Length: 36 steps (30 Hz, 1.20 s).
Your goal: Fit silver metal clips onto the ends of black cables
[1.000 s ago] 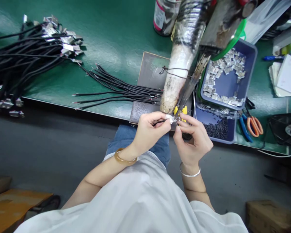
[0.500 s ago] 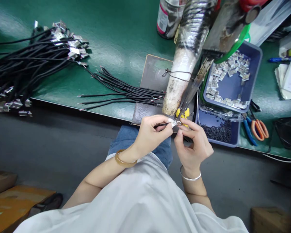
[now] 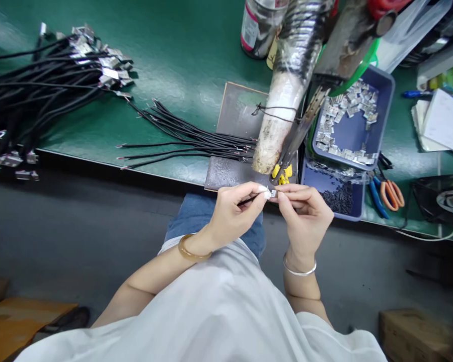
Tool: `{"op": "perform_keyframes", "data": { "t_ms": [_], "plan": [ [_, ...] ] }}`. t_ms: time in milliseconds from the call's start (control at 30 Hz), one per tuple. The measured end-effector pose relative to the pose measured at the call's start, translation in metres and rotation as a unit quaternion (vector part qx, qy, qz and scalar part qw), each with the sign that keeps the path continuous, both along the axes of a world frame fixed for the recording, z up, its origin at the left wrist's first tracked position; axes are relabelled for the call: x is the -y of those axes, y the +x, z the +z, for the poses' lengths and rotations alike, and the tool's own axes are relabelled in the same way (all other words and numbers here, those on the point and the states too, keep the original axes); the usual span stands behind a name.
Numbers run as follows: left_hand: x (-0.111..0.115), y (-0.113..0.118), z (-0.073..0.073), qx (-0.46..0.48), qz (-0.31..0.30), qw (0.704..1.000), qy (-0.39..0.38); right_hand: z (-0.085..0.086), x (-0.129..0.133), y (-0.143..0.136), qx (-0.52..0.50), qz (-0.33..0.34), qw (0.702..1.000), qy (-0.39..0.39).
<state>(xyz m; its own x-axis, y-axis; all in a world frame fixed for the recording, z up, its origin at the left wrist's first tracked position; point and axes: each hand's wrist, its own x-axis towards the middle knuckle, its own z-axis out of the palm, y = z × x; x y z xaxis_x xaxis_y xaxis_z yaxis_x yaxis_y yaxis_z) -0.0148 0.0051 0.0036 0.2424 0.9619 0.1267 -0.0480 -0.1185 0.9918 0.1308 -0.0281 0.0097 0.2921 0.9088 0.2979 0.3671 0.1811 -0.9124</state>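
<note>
Hands are meeting just off the near edge of the surface (image 3: 173, 65): the left hand (image 3: 232, 211) is pinching a thin black wire (image 3: 249, 200), the right hand (image 3: 305, 213) is pinching a small metal clip (image 3: 273, 193) at its tip. The wire is lying roughly level, left to right, tip toward the clip. Seating it well probably means keeping both in line; beyond, a clip tray (image 3: 381, 108) is sitting.

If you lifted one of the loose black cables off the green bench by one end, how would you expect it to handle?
Probably floppy: the loose black cables lie in slack curves. Likely light, being thin. One could snag its neighbours, since they overlap on the green bench.
</note>
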Motion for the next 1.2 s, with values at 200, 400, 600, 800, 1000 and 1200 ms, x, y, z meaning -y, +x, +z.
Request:
{"op": "perform_keyframes", "data": {
  "t_ms": [200,400,600,800,1000,1200],
  "plan": [
    [-0.001,0.004,-0.003,0.016,0.017,1.000,-0.017,0.000,0.003,-0.005,0.180,-0.053,0.978,0.090],
    [-0.005,0.009,0.000,0.011,0.032,0.998,-0.050,-0.004,-0.003,-0.001,0.096,-0.142,0.965,0.198],
    [-0.008,0.013,0.001,0.048,0.044,0.991,-0.116,0.004,-0.001,0.006,0.036,-0.247,0.933,0.260],
    [-0.011,0.016,0.003,0.059,0.054,0.990,-0.119,-0.011,0.008,-0.010,0.178,-0.112,0.967,0.146],
    [-0.012,0.017,0.004,0.054,0.061,0.992,-0.101,-0.013,0.002,-0.007,0.250,-0.078,0.955,0.137],
    [-0.013,0.014,0.007,0.017,0.058,0.996,-0.060,-0.011,0.005,-0.008,0.251,-0.063,0.955,0.145]
  ]
}}
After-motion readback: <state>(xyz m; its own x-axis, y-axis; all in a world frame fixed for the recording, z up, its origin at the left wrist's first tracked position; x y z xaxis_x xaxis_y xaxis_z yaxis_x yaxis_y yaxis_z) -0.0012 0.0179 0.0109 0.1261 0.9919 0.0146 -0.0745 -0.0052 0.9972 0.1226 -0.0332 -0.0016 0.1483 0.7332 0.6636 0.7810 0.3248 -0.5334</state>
